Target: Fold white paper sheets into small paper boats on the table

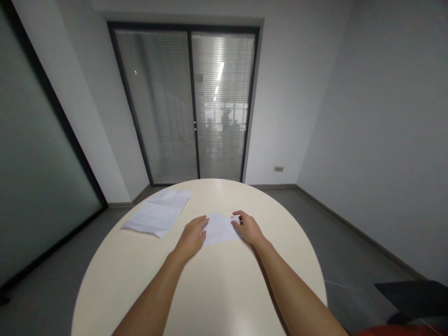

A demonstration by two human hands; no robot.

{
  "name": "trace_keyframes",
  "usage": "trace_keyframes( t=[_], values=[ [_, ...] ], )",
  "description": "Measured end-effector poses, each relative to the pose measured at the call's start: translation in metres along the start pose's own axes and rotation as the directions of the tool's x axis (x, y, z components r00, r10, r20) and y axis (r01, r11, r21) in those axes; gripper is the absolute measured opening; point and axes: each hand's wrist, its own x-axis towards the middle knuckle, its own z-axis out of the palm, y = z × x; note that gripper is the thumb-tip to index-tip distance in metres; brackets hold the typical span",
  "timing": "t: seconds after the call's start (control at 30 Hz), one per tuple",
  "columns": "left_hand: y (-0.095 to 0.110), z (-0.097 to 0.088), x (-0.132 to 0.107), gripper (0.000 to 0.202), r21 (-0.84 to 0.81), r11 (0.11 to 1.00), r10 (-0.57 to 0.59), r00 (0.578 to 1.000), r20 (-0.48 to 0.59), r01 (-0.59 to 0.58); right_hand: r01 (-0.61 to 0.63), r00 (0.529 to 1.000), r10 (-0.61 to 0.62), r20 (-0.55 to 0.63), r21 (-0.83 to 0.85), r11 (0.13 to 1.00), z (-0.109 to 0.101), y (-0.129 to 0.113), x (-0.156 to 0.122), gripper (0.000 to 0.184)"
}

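A small sheet of white paper (220,229) lies on the round table (210,289), between my two hands. My left hand (193,236) rests at the sheet's left edge, fingers stretched forward and thumb apart from them. At the right edge is my right hand (249,228), its fingers bent and a gap showing between thumb and forefinger. Both hands touch or nearly touch the paper; their palms and the sheet's side edges are partly hidden.
A larger, creased white sheet (159,212) lies at the table's far left. Beyond the table stand glass doors with blinds (189,107). A wall socket (279,169) is low on the back wall. Part of a black chair (413,296) shows at the lower right.
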Motion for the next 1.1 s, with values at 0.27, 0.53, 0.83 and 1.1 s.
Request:
trace_keyframes(
  t=[0.27,0.53,0.83,1.1],
  values=[
    [0.006,0.002,-0.003,0.045,0.025,0.993,0.117,0.989,0.092,-0.120,0.199,0.978,-0.210,-0.022,-0.226,0.954,-0.009,-0.034,-0.007,0.033],
    [0.014,-0.003,-0.002,0.043,-0.006,0.976,0.218,0.972,0.088,-0.218,0.365,0.886,-0.277,0.373,-0.191,0.911,0.017,-0.050,-0.021,0.055],
    [0.019,-0.011,-0.002,0.036,0.065,0.980,0.180,0.978,0.107,-0.188,0.169,0.938,-0.030,0.345,-0.380,0.909,0.006,-0.047,-0.022,0.063],
    [0.014,-0.008,-0.002,0.037,0.157,0.978,0.123,0.988,0.094,-0.137,0.391,0.852,-0.273,0.447,-0.195,0.899,0.010,-0.057,-0.026,0.057]
  ],
)
